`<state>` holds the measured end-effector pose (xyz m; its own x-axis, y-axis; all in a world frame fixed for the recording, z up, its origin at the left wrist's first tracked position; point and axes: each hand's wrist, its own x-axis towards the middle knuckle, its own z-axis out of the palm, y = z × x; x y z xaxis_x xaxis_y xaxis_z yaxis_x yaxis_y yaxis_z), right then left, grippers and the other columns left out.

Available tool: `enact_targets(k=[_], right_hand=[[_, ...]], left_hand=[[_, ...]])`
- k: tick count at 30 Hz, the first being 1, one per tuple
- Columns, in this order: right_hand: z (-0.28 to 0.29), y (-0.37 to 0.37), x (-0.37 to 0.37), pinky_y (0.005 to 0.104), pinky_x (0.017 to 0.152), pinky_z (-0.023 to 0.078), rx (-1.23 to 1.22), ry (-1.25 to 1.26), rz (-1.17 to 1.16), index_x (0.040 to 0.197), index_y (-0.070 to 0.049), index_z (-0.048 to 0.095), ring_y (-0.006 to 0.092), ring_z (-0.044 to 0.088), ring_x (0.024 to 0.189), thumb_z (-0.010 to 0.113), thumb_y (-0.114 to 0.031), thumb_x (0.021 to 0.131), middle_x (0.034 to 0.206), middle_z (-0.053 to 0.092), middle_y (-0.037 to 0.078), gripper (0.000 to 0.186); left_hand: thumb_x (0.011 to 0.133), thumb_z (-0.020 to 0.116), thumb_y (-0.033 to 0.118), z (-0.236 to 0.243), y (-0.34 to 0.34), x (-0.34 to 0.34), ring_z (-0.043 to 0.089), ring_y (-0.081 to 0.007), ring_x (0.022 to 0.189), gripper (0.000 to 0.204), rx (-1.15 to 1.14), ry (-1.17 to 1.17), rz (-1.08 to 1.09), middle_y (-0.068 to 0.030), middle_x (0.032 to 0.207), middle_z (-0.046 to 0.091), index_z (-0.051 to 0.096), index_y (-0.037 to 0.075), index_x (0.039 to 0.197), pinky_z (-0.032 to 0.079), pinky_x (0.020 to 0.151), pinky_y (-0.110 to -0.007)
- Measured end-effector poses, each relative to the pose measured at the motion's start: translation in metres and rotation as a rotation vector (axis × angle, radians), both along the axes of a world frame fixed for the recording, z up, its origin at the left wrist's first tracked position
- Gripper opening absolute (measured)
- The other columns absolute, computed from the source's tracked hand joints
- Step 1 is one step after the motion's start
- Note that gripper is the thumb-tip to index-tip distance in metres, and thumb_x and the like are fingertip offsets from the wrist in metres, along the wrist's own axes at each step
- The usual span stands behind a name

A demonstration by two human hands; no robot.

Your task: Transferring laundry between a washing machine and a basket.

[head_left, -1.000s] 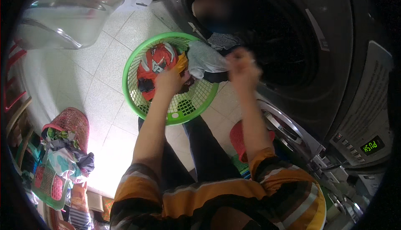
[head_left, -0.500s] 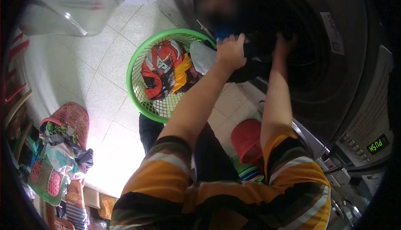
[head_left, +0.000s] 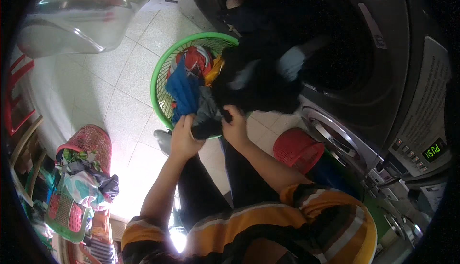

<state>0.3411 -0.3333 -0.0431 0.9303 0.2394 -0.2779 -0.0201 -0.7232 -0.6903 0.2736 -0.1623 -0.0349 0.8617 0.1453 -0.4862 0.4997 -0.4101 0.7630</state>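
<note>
Both hands grip a bundle of dark laundry (head_left: 258,86) that spreads from the dryer-like machine's dark drum opening (head_left: 330,34) over the green mesh basket (head_left: 157,77). My left hand (head_left: 184,137) has its fingers closed on the bundle's near end, beside blue cloth (head_left: 184,91) and grey cloth (head_left: 208,106). My right hand (head_left: 234,127) is closed on black cloth just to its right, at the basket's near side. Red clothing (head_left: 196,60) and yellow cloth (head_left: 213,70) show behind in the basket. Pale patches in the bundle are blurred.
A clear round door (head_left: 81,19) stands open upper left. A pink basket of clothes (head_left: 98,142) and a red chair (head_left: 17,101) are at left. A red basket (head_left: 298,151) sits at lower right beside a silver round door (head_left: 326,134) and control panel (head_left: 414,154).
My hands have come back from the drum toward me, gripping clothes. A dark mass with blue and grey cloth now stretches out of the drum and covers much of the green basket's contents.
</note>
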Motion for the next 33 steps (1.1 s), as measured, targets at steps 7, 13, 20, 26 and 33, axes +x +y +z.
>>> enact_targets(k=[7, 13, 20, 26, 33], right_hand=[[-0.064, 0.009, 0.043, 0.0343, 0.08, 0.05, -0.155, 0.392, 0.365, 0.111, -0.008, 0.059, 0.0294, 0.063, 0.098, 0.065, -0.006, 0.076, 0.111, 0.063, 0.013, 0.036], [0.103, -0.004, 0.236, 0.0382, 0.105, 0.032, -0.312, -0.777, -0.276, 0.123, 0.006, 0.049, 0.0297, 0.043, 0.123, 0.073, -0.029, 0.078, 0.128, 0.049, 0.02, 0.062], [0.038, -0.135, 0.402, 0.0396, 0.105, 0.034, 0.126, -0.261, -0.372, 0.136, 0.001, 0.035, 0.0305, 0.041, 0.125, 0.071, -0.027, 0.081, 0.135, 0.043, 0.018, 0.071], [0.0, -0.15, 0.412, 0.0391, 0.104, 0.036, 0.511, 0.08, -0.741, 0.138, -0.004, 0.034, 0.029, 0.04, 0.126, 0.067, -0.019, 0.083, 0.136, 0.042, 0.016, 0.067], [0.042, -0.09, 0.239, 0.0376, 0.101, 0.037, 0.044, -0.253, -0.42, 0.14, -0.006, 0.034, 0.0254, 0.042, 0.122, 0.066, -0.001, 0.073, 0.137, 0.042, 0.013, 0.074]], left_hand=[[0.061, 0.075, 0.015, -0.119, -0.052, 0.031, 0.047, -0.0438, 0.11, 0.085, 0.03, 0.048, 0.248, -0.0272, 0.12, 0.043, 0.035, 0.008, 0.135, 0.042, 0.091, -0.047], [0.066, 0.075, 0.023, -0.081, -0.079, 0.134, 0.029, -0.0457, 0.127, 0.082, 0.209, -0.272, 0.328, -0.029, 0.14, 0.028, 0.037, 0.012, 0.137, 0.028, 0.1, -0.055], [0.046, 0.086, 0.046, 0.0, -0.121, 0.286, 0.021, -0.0549, 0.129, 0.119, 0.068, -0.304, 0.076, -0.0284, 0.147, 0.009, 0.022, 0.028, 0.144, 0.032, 0.092, -0.067], [0.058, 0.081, 0.028, -0.061, -0.137, 0.291, 0.045, -0.0475, 0.115, 0.098, -0.026, -0.117, -0.051, -0.03, 0.137, 0.028, 0.029, 0.018, 0.14, 0.043, 0.09, -0.053], [0.058, 0.077, 0.02, -0.027, -0.082, 0.141, 0.056, -0.043, 0.102, 0.077, -0.027, -0.176, 0.042, -0.0279, 0.128, 0.043, 0.044, 0.01, 0.127, 0.05, 0.082, -0.045]])
